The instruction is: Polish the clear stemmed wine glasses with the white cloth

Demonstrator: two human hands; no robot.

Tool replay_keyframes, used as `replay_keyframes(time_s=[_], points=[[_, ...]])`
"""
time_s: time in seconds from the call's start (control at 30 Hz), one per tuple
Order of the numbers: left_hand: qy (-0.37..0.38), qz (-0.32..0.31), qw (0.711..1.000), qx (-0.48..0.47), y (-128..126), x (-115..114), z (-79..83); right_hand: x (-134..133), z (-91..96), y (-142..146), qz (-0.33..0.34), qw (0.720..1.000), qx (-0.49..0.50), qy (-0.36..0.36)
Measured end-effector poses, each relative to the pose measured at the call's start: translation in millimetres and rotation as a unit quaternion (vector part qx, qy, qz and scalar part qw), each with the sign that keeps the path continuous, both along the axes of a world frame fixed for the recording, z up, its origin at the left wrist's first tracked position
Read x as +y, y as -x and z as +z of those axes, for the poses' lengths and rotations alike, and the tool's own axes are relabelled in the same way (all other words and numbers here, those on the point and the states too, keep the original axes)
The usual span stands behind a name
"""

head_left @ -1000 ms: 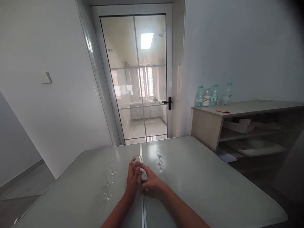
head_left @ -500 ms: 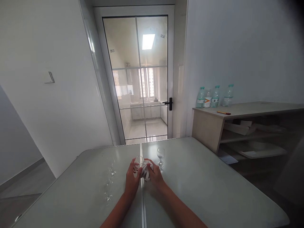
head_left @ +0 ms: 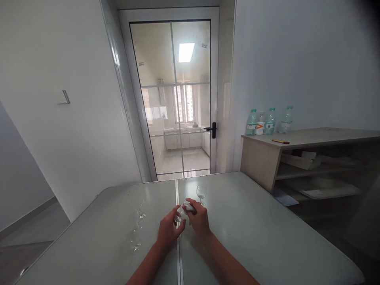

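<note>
Near the middle of the table, my left hand (head_left: 171,226) has its fingers curled around a clear stemmed glass (head_left: 179,218), which is partly hidden by the fingers. My right hand (head_left: 198,217) grips a crumpled white cloth (head_left: 188,206) against the upper part of that glass. Just beyond the right hand stands a wine glass (head_left: 201,191), its foot partly covered by the fingers. Off to the left are two more clear glasses, a farther glass (head_left: 141,215) and a nearer glass (head_left: 135,247); their outlines are faint against the tabletop.
A metal seam (head_left: 179,257) runs down the pale glossy table (head_left: 255,233). At the right, a wooden shelf unit (head_left: 258,158) carries several plastic bottles (head_left: 270,122) and a yellow-red pen-like object (head_left: 280,141). A glass-paned door (head_left: 214,158) is behind the table.
The glass between my hands has tilted, so its round rim no longer faces up. My right hand has shifted slightly up and right with the cloth, and my left hand has turned.
</note>
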State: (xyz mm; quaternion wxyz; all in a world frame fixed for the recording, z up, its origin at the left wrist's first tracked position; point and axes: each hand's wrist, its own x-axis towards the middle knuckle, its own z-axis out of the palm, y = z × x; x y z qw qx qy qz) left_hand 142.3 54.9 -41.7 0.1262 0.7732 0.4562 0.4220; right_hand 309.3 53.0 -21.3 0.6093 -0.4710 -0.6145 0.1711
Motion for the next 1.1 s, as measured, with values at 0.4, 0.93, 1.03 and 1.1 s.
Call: replay_keyframes(time_s=[0.4, 0.93, 1.03, 1.1], points=[[-0.068, 0.116, 0.991, -0.01, 8.7, 5.8, 2.6, -1.5, 14.9, 2.6, 0.134, 0.991, 0.026, -0.016], [-0.208, 0.124, 0.968, 0.067, 10.7, 2.8, 2.5, -3.6, 16.0, -7.5, 0.219, 0.974, 0.048, -0.025], [-0.218, 0.112, 0.966, 0.082, 9.9, 1.2, 2.5, -5.7, 13.7, -5.6, 0.229, 0.973, 0.004, -0.013], [-0.214, 0.093, 0.968, 0.087, 7.7, -0.9, 1.9, -6.7, 12.3, -5.4, 0.227, 0.973, -0.042, -0.005]])
